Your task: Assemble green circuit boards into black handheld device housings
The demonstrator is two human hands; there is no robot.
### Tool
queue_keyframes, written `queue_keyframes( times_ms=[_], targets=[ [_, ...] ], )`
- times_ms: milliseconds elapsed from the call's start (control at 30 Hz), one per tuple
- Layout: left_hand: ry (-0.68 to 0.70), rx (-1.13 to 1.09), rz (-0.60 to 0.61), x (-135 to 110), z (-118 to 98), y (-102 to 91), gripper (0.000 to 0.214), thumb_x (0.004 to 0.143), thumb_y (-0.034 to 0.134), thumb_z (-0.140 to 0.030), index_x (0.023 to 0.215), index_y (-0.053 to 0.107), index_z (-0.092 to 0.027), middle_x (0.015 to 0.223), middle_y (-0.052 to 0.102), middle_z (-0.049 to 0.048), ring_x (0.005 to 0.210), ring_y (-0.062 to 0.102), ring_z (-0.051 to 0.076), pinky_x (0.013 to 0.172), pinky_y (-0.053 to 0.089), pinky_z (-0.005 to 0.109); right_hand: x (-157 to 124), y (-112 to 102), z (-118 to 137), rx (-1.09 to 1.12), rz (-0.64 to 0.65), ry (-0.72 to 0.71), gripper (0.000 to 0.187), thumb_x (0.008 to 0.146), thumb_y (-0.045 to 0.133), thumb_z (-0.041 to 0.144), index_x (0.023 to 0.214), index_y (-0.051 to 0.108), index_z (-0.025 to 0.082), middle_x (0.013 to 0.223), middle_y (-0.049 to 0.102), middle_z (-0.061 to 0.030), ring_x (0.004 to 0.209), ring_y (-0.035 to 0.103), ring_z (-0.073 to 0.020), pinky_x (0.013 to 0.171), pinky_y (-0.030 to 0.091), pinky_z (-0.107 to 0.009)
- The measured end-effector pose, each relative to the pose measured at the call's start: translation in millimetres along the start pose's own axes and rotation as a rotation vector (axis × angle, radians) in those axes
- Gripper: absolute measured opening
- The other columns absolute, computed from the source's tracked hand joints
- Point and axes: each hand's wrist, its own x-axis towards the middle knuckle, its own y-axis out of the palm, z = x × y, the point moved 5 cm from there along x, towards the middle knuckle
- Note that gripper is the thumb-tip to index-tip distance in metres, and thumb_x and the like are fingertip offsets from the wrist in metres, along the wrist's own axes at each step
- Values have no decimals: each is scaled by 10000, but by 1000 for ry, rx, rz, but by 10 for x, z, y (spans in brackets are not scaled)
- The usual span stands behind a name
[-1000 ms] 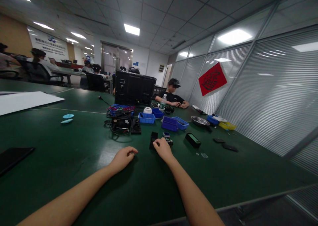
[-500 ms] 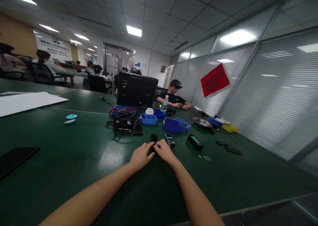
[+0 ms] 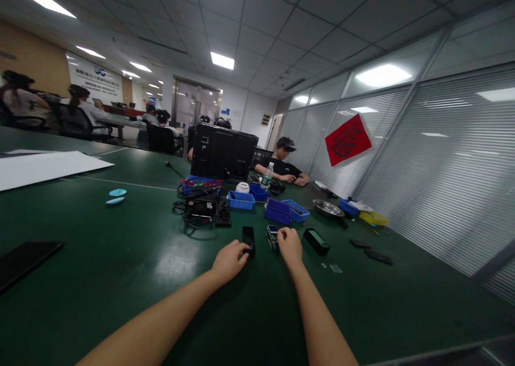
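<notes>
A small black open-topped case [image 3: 248,234] lies on the green table in front of me. My left hand [image 3: 230,262] has its thumb and fingers closed on the near end of that case. Just to the right sits a small circuit board with a little screen [image 3: 272,229]. My right hand [image 3: 290,244] is at the board's right edge, fingers bent and pinched on it; the fingertips are partly hidden. Further right rests a longer black box with a green inside [image 3: 317,241].
Beyond my hands stand blue bins [image 3: 241,200], a black power unit with cables [image 3: 200,208], a baseball [image 3: 242,187], a water bottle [image 3: 267,176] and a monitor [image 3: 224,150]. A metal bowl [image 3: 328,209] is at right. Across the table sits a person [image 3: 284,165].
My right hand has left the black case and moved right to the circuit board. My left hand stays at the case, whose inside shows more now. The view has tilted up slightly.
</notes>
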Motion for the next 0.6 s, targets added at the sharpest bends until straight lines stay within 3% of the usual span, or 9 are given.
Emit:
queue_keyframes(
  times_ms=[167, 333, 600],
  targets=[
    [40, -91, 0, -25, -4, 1, 277, 778, 466, -240, 1041, 550, -248, 787, 538, -17, 659, 503, 100, 621, 357, 209, 69, 73, -232, -142, 136, 152, 387, 845, 315, 396, 970, 613, 182, 999, 545, -113, 845, 554, -195, 615, 380, -254],
    [74, -109, 4, -39, -28, -3, 263, 766, 466, -226, 1011, 562, -239, 771, 543, -18, 651, 501, 100, 627, 360, 211, 28, 221, -210, -206, 288, 143, 441, 834, 327, 478, 931, 637, 180, 997, 577, -133, 843, 573, -214, 622, 401, -269],
    [86, -93, 0, -35, -23, 6, 278, 763, 452, -212, 1017, 559, -243, 786, 546, -10, 663, 498, 108, 624, 364, 215, -32, 281, -90, -204, 236, 83, 332, 800, 412, 463, 880, 602, 203, 966, 551, -88, 860, 555, -198, 641, 401, -266]
  ],
)
